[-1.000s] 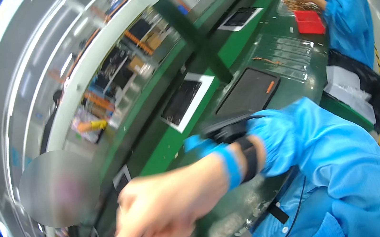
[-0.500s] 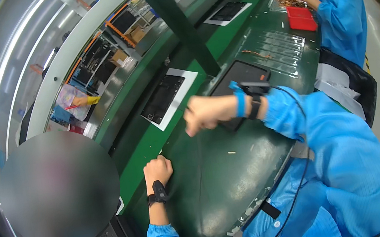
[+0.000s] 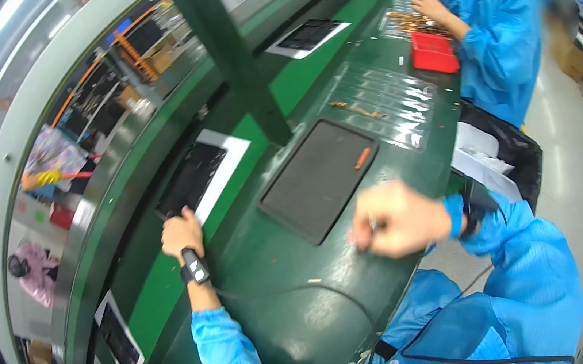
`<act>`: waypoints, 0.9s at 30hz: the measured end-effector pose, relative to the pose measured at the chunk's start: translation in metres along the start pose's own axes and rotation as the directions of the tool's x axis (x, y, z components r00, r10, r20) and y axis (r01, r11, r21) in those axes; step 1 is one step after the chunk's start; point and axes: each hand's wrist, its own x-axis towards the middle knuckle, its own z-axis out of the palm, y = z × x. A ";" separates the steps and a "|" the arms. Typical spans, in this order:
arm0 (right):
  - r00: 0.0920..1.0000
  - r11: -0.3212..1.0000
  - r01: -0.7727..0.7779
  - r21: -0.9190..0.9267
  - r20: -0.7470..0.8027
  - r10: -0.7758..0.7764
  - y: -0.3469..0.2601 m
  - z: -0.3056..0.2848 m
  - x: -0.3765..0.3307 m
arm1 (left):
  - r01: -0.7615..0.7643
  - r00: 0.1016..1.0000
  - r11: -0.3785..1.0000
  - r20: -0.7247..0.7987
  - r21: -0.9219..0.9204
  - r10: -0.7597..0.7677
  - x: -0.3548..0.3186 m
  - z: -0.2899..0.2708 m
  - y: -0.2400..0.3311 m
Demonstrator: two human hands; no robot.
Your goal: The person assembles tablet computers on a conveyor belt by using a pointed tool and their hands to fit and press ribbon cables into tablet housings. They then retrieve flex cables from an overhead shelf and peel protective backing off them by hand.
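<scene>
My left hand (image 3: 182, 233) lies on the green conveyor belt (image 3: 153, 303), fingers curled on the near corner of a white tray (image 3: 226, 162) that carries a black flat panel (image 3: 192, 179). A black wrist strap (image 3: 195, 268) with a dark cord sits on that wrist. My right hand (image 3: 393, 217) hovers as a blurred closed fist over the bench's front edge, right of a dark grey mat (image 3: 320, 178). I cannot make out anything in it. A small orange piece (image 3: 362, 159) rests on the mat's far right corner.
A green post (image 3: 234, 57) rises behind the mat. A co-worker in a blue coat (image 3: 496, 30) handles small parts beside a red tray (image 3: 434, 53). Another white tray with a black panel (image 3: 309, 34) rides further along the belt. Clear parts strips (image 3: 391, 99) lie beyond the mat.
My right hand dropped from in front of the camera to the bench's front edge. My left hand slid forward along the belt to the white tray's corner. The view swung right.
</scene>
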 end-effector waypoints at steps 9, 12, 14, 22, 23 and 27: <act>0.940 0.754 -0.311 -0.578 -0.067 0.336 0.190 -0.122 0.111 | 0.011 1.000 0.998 0.023 -0.068 -0.009 0.017 0.020 -0.028; 0.897 0.566 -0.363 -0.740 -0.114 0.426 0.207 -0.112 0.118 | 0.001 0.987 0.993 0.157 -0.118 0.018 0.017 0.008 -0.022; 0.892 0.540 -0.373 -0.754 -0.133 0.431 0.209 -0.104 0.123 | -0.026 0.987 0.991 0.151 -0.129 0.046 0.014 0.003 -0.027; 0.941 0.637 -0.335 -0.695 -0.210 0.265 0.229 -0.100 0.118 | -0.025 1.000 0.915 -0.028 -0.402 0.015 0.019 0.016 -0.032; 0.947 0.661 -0.317 -0.680 -0.265 0.182 0.227 -0.102 0.117 | -0.017 0.999 0.882 -0.040 -0.470 -0.002 0.022 0.018 -0.030; 0.950 0.685 -0.257 -0.682 -0.310 0.047 0.191 -0.113 0.127 | 0.097 0.995 0.342 0.077 -0.935 -0.071 0.019 0.042 -0.033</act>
